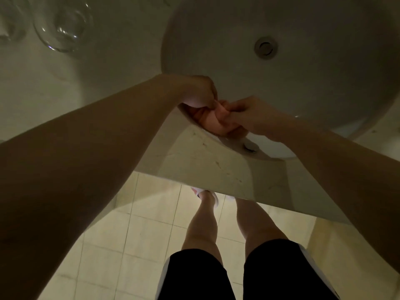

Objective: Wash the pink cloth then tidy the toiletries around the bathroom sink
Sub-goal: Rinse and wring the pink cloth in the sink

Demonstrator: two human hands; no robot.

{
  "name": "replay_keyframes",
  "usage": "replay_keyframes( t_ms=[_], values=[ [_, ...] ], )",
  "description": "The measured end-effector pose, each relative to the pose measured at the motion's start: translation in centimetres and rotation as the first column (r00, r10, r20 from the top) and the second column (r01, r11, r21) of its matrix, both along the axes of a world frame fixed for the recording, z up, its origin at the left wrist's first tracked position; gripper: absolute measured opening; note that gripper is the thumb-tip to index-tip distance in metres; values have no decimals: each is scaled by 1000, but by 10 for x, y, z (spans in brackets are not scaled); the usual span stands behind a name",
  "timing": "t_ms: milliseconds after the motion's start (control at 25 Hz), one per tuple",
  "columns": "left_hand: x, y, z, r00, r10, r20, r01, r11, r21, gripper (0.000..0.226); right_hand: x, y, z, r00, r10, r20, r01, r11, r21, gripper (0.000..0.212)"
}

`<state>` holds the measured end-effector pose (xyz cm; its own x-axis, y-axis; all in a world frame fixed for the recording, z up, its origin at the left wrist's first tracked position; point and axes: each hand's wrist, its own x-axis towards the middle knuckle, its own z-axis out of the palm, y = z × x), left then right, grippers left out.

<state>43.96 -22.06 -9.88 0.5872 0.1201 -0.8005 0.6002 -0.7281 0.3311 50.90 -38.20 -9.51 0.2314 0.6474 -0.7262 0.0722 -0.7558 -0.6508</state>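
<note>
The pink cloth point(213, 120) is bunched up at the near rim of the round white sink point(313, 83). My left hand point(198, 92) grips it from the left and above. My right hand point(246, 114) grips it from the right, fingers curled into the fabric. Both hands press together over the cloth, so most of it is hidden. The sink drain point(265, 48) sits in the middle of the basin. The light is dim.
A clear glass point(65, 24) stands on the pale counter point(216, 161) at the far left, with another blurred glass point(10, 20) beside it. A small round overflow fitting point(250, 146) is on the sink's near rim. Below the counter edge are my legs and the tiled floor point(129, 234).
</note>
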Motion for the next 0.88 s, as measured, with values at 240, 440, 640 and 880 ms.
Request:
replay_keyframes(
  t_ms=[240,440,640,880],
  values=[
    [-6,-22,15,999,-22,34,26,994,-106,10,6,-16,26,992,70,-109,-79,993,-84,12],
    [-4,-39,13,993,-73,93,78,995,-57,22,4,-28,26,996,31,-81,-36,997,-65,14],
    [-10,-21,5,970,23,242,-40,997,66,28,15,-21,26,995,13,99,-3,995,-97,19],
    [7,-19,11,771,383,509,-312,924,-222,17,53,-28,34,931,-141,337,142,990,21,17]
  ],
)
